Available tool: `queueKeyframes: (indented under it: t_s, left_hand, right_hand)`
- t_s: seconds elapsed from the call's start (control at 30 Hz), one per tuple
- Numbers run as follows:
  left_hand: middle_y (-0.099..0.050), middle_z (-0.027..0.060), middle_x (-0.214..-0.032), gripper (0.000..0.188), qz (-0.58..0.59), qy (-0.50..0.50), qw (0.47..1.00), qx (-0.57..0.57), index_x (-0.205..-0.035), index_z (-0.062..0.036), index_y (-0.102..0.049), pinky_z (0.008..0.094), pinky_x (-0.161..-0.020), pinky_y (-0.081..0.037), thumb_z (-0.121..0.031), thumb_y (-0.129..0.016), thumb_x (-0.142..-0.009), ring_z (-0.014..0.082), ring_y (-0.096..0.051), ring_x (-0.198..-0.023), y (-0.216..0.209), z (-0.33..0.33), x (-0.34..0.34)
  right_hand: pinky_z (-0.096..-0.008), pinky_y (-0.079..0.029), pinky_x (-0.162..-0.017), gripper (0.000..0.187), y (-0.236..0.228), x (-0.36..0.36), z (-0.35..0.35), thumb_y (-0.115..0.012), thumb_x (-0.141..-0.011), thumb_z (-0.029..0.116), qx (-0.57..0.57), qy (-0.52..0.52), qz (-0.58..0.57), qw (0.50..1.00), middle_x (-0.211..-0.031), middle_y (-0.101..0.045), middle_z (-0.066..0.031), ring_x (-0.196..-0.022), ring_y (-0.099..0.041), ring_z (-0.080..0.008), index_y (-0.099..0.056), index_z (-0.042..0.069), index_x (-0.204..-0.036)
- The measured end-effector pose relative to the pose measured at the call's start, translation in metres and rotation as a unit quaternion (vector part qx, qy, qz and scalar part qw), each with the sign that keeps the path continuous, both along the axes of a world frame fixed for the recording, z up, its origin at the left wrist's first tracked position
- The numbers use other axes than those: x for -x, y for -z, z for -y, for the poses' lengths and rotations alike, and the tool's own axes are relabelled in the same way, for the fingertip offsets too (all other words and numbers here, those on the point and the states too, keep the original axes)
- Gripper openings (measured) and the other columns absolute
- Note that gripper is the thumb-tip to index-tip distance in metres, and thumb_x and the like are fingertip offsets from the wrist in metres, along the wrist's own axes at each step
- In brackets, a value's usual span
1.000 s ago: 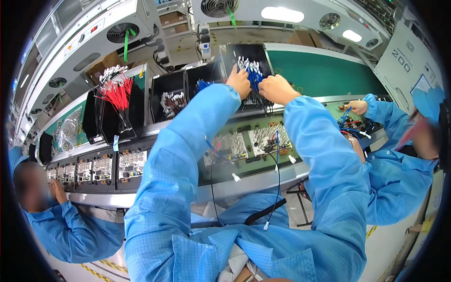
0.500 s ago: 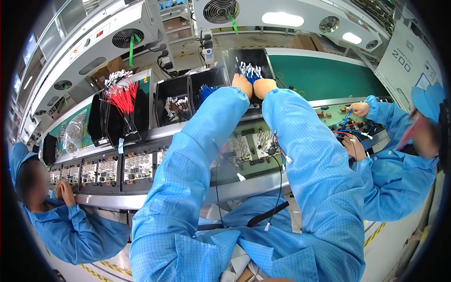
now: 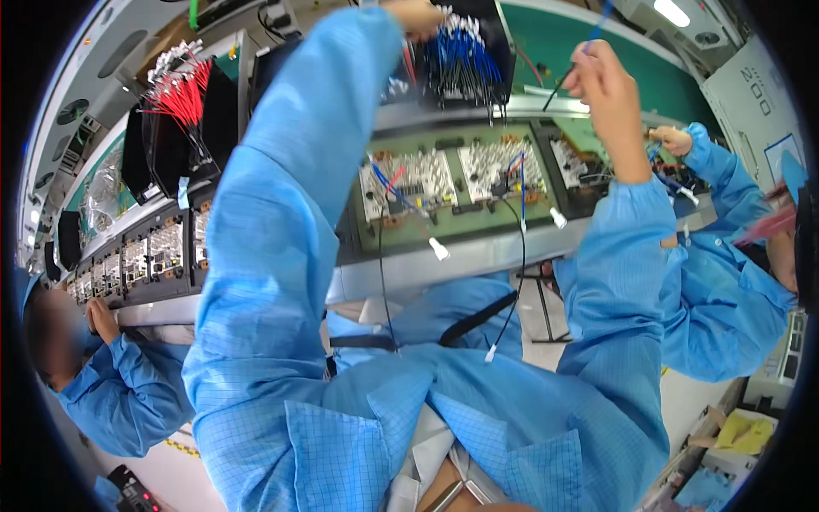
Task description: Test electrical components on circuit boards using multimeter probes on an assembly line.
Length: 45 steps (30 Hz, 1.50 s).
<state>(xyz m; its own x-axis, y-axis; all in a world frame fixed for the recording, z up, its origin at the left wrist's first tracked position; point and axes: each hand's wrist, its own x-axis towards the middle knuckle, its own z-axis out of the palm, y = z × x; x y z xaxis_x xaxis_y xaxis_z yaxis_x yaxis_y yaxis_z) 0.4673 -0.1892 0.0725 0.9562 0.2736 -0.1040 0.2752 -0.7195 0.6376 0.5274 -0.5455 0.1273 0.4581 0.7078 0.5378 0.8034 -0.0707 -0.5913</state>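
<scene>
My right hand (image 3: pixel 609 96) is raised over the right part of the bench, closed in a pinch on a blue-and-black wire (image 3: pixel 559 89). One end of the wire sticks up past the top of the picture. At the upper edge, my left hand (image 3: pixel 416 17) has its fingers together beside the white connectors of a blue wire bundle (image 3: pixel 465 55); what they hold, if anything, does not show. The bundle stands in a black bin (image 3: pixel 503 26). Below my arms, circuit boards (image 3: pixel 408 183) lie in a green fixture (image 3: pixel 465 229), with loose white-tipped wires hanging over its front edge.
A black bin (image 3: pixel 223 107) of red wires (image 3: pixel 181 98) stands at the left. More boards (image 3: pixel 136 260) line the bench there. A co-worker (image 3: pixel 128 384) sits at the left, hands on the bench edge. Another co-worker (image 3: pixel 717 307) handles wires close on my right.
Both hands were together at the blue wire bundle. My right hand has come away to the right and nearer, with a blue-and-black wire; my left stays by the bin. The view has shifted.
</scene>
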Motion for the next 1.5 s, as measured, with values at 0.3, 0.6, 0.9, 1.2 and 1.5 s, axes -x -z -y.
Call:
queueKeyframes:
  t_s: [0.3,0.6,0.9,1.2,1.5]
  left_hand:
    - [-0.061,-0.0011,-0.088,0.010,0.281,0.006,0.782,0.556,-0.101,-0.0084,-0.057,0.0190,-0.071,-0.051,-0.017,-0.054,-0.096,0.0068,-0.058,-0.079,-0.024,0.039,0.075]
    - [-0.065,0.0056,-0.093,0.010,0.250,0.054,0.947,0.197,-0.099,-0.0026,-0.060,0.0233,-0.074,-0.051,-0.007,-0.061,-0.091,0.0086,-0.061,-0.081,-0.009,0.102,0.165]
    - [-0.064,0.0040,-0.085,0.008,0.186,0.048,0.975,0.115,-0.090,0.0027,-0.064,0.0248,-0.070,-0.047,-0.003,-0.067,-0.085,0.0099,-0.058,-0.079,0.018,0.129,0.206]
    - [-0.066,0.0093,-0.087,0.010,0.136,0.088,0.985,0.050,-0.091,0.0020,-0.063,0.0284,-0.073,-0.051,0.003,-0.066,-0.082,0.0168,-0.064,-0.083,0.027,0.132,0.208]
    - [-0.066,0.0093,-0.088,0.017,0.140,0.149,0.979,-0.006,-0.093,-0.0033,-0.064,0.0329,-0.072,-0.051,0.007,-0.062,-0.080,0.0254,-0.065,-0.084,0.024,0.130,0.210]
  right_hand:
    - [-0.0274,-0.049,-0.067,0.016,0.087,0.037,0.069,-0.044,-0.099,0.013,0.036,0.041,-0.015,0.998,-0.078,-0.064,-0.0089,-0.072,-0.063,-0.0147,-0.054,0.002,-0.102]
    - [-0.0295,-0.049,-0.068,0.014,0.115,0.036,0.065,-0.046,-0.097,0.011,0.036,0.021,0.026,0.999,-0.079,-0.063,-0.0105,-0.075,-0.066,-0.0205,-0.057,0.003,-0.098]
    - [-0.0301,-0.049,-0.064,0.011,0.120,0.037,0.059,-0.052,-0.095,0.011,0.066,0.022,0.049,0.996,-0.080,-0.065,-0.0107,-0.073,-0.067,-0.0219,-0.058,0.004,-0.099]
    - [-0.0285,-0.048,-0.062,0.009,0.119,0.038,0.061,-0.053,-0.093,0.008,0.061,0.019,0.038,0.997,-0.079,-0.065,-0.0109,-0.072,-0.067,-0.0199,-0.058,0.002,-0.098]
    - [-0.0255,-0.048,-0.058,0.007,0.124,0.039,0.061,-0.057,-0.092,0.006,0.053,0.033,0.042,0.997,-0.077,-0.067,-0.0102,-0.071,-0.068,-0.0163,-0.060,0.001,-0.096]
